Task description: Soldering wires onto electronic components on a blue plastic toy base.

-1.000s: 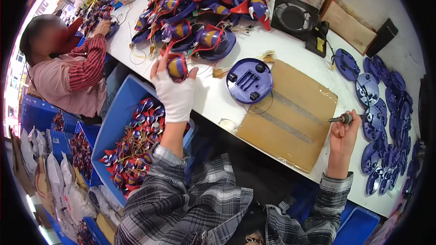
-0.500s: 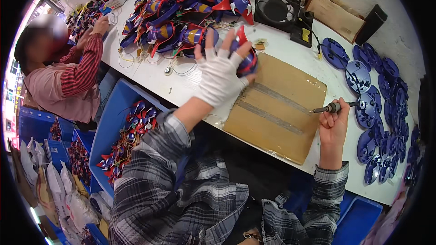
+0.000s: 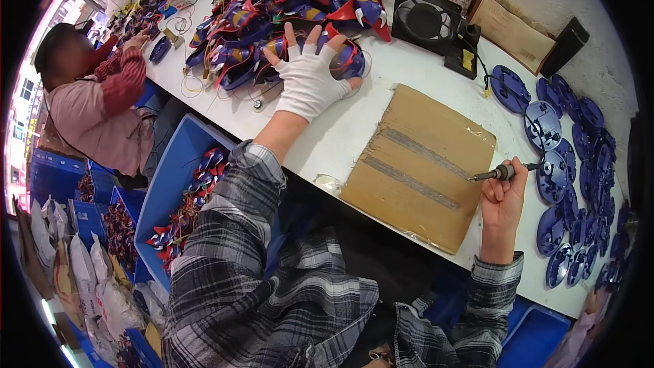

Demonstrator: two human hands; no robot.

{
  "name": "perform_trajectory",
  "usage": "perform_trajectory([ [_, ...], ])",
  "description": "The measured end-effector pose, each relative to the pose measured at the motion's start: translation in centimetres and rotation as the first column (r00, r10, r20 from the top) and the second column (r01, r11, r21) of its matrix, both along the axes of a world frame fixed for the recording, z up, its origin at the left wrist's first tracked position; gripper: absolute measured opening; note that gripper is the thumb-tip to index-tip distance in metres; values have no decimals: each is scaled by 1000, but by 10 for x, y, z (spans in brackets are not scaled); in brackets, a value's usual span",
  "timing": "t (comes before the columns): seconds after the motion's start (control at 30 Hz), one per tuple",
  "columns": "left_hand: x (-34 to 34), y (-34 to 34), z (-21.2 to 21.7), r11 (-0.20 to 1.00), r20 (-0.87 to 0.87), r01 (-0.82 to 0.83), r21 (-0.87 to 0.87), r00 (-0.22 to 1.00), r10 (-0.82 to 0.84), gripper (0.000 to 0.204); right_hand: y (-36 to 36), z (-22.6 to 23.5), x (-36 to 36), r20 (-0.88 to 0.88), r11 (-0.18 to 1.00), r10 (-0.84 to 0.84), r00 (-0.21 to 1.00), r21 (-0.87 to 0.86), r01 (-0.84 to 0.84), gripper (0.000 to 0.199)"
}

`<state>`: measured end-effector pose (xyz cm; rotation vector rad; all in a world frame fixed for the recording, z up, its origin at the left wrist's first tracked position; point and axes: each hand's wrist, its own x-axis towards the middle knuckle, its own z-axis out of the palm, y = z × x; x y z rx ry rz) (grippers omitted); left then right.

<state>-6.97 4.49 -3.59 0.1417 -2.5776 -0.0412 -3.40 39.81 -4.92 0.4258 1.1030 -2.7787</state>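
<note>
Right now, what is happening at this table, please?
A person sits at a white table. The left hand, in a white glove, reaches into a pile of red and blue plastic parts. The right hand holds a soldering iron over a cardboard sheet. Round blue discs lie at the right. Another person works further along the table.

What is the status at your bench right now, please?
Left hand, gloved, pressed on a red-and-blue assembled piece at the pile's edge. Right hand grips the soldering iron over the cardboard mat. Nothing between them.
</note>
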Motion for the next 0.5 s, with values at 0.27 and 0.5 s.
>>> perform_trajectory([
  [0.27,10,-10,4,996,-19,-80,24,997,81,93,1,-1,2,-9,1000,-2,1000,-22,2,19],
  [0.5,33,-70,5,798,-147,-484,359,815,560,106,0,-5,-3,10,1000,17,1000,-26,-17,18],
])
